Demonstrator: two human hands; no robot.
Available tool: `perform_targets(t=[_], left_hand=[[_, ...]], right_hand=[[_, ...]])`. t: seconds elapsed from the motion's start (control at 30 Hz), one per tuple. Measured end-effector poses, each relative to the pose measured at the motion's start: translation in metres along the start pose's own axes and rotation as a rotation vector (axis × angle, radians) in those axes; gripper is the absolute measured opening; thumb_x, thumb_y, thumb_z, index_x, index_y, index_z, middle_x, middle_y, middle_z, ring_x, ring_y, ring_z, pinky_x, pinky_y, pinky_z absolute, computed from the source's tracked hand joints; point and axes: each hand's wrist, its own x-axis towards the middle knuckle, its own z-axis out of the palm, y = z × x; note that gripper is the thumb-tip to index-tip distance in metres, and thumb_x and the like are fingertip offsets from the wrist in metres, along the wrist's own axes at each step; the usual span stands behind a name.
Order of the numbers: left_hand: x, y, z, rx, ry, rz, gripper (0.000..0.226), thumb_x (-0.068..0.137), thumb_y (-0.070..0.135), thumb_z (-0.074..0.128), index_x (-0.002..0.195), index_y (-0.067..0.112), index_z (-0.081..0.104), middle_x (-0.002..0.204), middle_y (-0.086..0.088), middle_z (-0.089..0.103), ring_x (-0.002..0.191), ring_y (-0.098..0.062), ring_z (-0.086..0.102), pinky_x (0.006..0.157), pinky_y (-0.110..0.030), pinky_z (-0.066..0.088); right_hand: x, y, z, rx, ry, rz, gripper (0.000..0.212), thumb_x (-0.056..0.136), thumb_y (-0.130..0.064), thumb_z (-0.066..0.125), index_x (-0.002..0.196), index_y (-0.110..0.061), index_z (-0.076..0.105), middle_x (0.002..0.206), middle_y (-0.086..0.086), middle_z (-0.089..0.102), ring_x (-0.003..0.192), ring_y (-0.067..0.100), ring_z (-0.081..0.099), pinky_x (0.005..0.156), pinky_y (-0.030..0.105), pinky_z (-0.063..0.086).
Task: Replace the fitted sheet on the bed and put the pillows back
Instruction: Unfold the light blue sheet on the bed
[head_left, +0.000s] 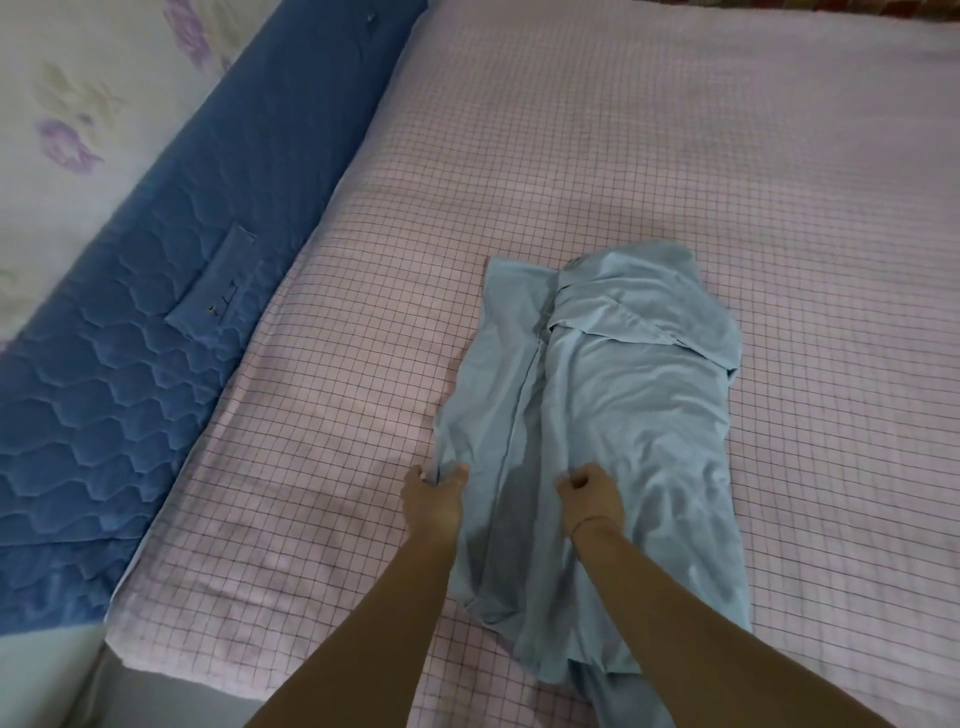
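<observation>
- Two bare arms reach out from the bottom of the view; both hands are down on the bed (841, 270)
- The left hand (434, 499) grabs the left edge of the blue sheet (613, 415); its fingers (457, 474) and thumb are curled round a little bunch of cloth
- The right hand (592, 496) is just beside it, on top of the same sheet; its fingers are curled in tight like a fist and they pinch some of the cloth; a thin band (597, 521) goes round that wrist
- The blue sheet is light blue and plain; it is not spread out; it lies in a long, crumpled heap near the close edge of the bed, a bit to the right; it runs away from the hands toward the middle of the bed
- A long seam runs down its left part; there are soft folds and dark creases all over it; at the far end a flap is folded across the top; the near end hangs past the bottom of the view
- Under it lies a pink sheet (571, 156) with thin dark lines that make small squares; it covers the bed and looks mostly flat, with some wrinkles near the left corner
- Along the left side of the bed sits a dark blue quilted cover (104, 415) with wavy stitching and a sewn patch (218, 291) on it
- Farthest left is a pale cloth (78, 104) with purple flowers
</observation>
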Motion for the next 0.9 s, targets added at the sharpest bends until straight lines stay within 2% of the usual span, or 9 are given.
perform_targets(t=[0.1, 0.2, 0.33, 0.43, 0.5, 0.6, 0.7, 0.8, 0.9], left_hand=[[-0.001, 0.001, 0.007, 0.225, 0.088, 0.039, 0.082, 0.082, 0.047, 0.067, 0.148, 0.013, 0.031, 0.147, -0.014, 0.039, 0.131, -0.037, 0.042, 0.104, -0.054, 0.041], [-0.014, 0.009, 0.019, 0.346, 0.147, 0.103, 0.078, 0.085, 0.047, 0.066, 0.147, 0.012, 0.033, 0.148, -0.015, 0.035, 0.135, -0.035, 0.035, 0.109, -0.053, 0.033], [-0.038, 0.019, 0.044, 0.339, 0.166, 0.233, 0.068, 0.090, 0.044, 0.060, 0.145, 0.011, 0.038, 0.149, -0.015, 0.038, 0.137, -0.033, 0.034, 0.112, -0.052, 0.028], [-0.057, 0.022, 0.068, 0.246, 0.088, 0.278, 0.068, 0.091, 0.045, 0.058, 0.147, 0.012, 0.037, 0.150, -0.012, 0.039, 0.137, -0.031, 0.037, 0.113, -0.048, 0.032], [-0.073, 0.021, 0.087, 0.212, 0.017, 0.288, 0.069, 0.092, 0.045, 0.058, 0.148, 0.011, 0.035, 0.151, -0.011, 0.038, 0.137, -0.030, 0.038, 0.114, -0.045, 0.031], [-0.102, 0.013, 0.119, 0.173, -0.108, 0.260, 0.072, 0.093, 0.044, 0.057, 0.150, 0.009, 0.030, 0.154, -0.011, 0.034, 0.140, -0.027, 0.035, 0.116, -0.042, 0.029], [-0.133, 0.001, 0.148, 0.220, -0.221, 0.228, 0.073, 0.095, 0.046, 0.054, 0.152, 0.010, 0.026, 0.155, -0.010, 0.032, 0.141, -0.027, 0.033, 0.116, -0.039, 0.026], [-0.164, -0.011, 0.174, 0.260, -0.328, 0.213, 0.071, 0.098, 0.047, 0.047, 0.153, 0.010, 0.022, 0.158, -0.008, 0.027, 0.143, -0.024, 0.030, 0.117, -0.034, 0.023], [-0.191, -0.024, 0.198, 0.294, -0.399, 0.188, 0.069, 0.099, 0.048, 0.041, 0.154, 0.010, 0.021, 0.159, -0.007, 0.023, 0.144, -0.024, 0.027, 0.115, -0.034, 0.022]], right_hand=[[0.001, 0.007, -0.034, 0.221, 0.129, 0.003, 0.017, 0.094, -0.016, 0.055, 0.080, -0.009, 0.048, 0.072, 0.002, 0.051, 0.075, 0.023, 0.049, 0.073, 0.029, 0.040], [0.002, 0.026, -0.079, 0.342, 0.255, 0.035, 0.014, 0.093, -0.018, 0.054, 0.089, -0.004, 0.054, 0.081, 0.006, 0.055, 0.080, 0.024, 0.050, 0.073, 0.030, 0.036], [0.003, 0.064, -0.145, 0.382, 0.371, 0.004, 0.014, 0.094, -0.020, 0.052, 0.089, -0.007, 0.054, 0.082, 0.007, 0.056, 0.078, 0.026, 0.049, 0.072, 0.032, 0.036], [0.010, 0.099, -0.202, 0.356, 0.464, -0.035, 0.016, 0.095, -0.020, 0.051, 0.087, -0.006, 0.055, 0.073, 0.007, 0.049, 0.072, 0.024, 0.045, 0.056, 0.029, 0.032], [0.018, 0.125, -0.239, 0.337, 0.534, -0.007, 0.016, 0.095, -0.019, 0.050, 0.084, -0.008, 0.054, 0.068, 0.008, 0.043, 0.066, 0.023, 0.039, 0.053, 0.027, 0.028], [0.031, 0.169, -0.290, 0.339, 0.600, 0.101, 0.021, 0.093, -0.022, 0.050, 0.078, -0.009, 0.056, 0.068, 0.011, 0.046, 0.063, 0.025, 0.042, 0.058, 0.032, 0.035], [0.043, 0.210, -0.329, 0.319, 0.599, 0.150, 0.029, 0.091, -0.020, 0.049, 0.064, -0.008, 0.051, 0.061, 0.012, 0.041, 0.061, 0.024, 0.039, 0.059, 0.035, 0.033], [0.052, 0.244, -0.353, 0.310, 0.511, 0.240, 0.029, 0.093, -0.020, 0.053, 0.075, 0.002, 0.059, 0.071, 0.018, 0.056, 0.069, 0.032, 0.051, 0.066, 0.037, 0.042], [0.064, 0.277, -0.365, 0.336, 0.403, 0.283, 0.038, 0.096, -0.022, 0.055, 0.090, 0.015, 0.064, 0.070, 0.016, 0.063, 0.073, 0.034, 0.059, 0.082, 0.052, 0.053]])
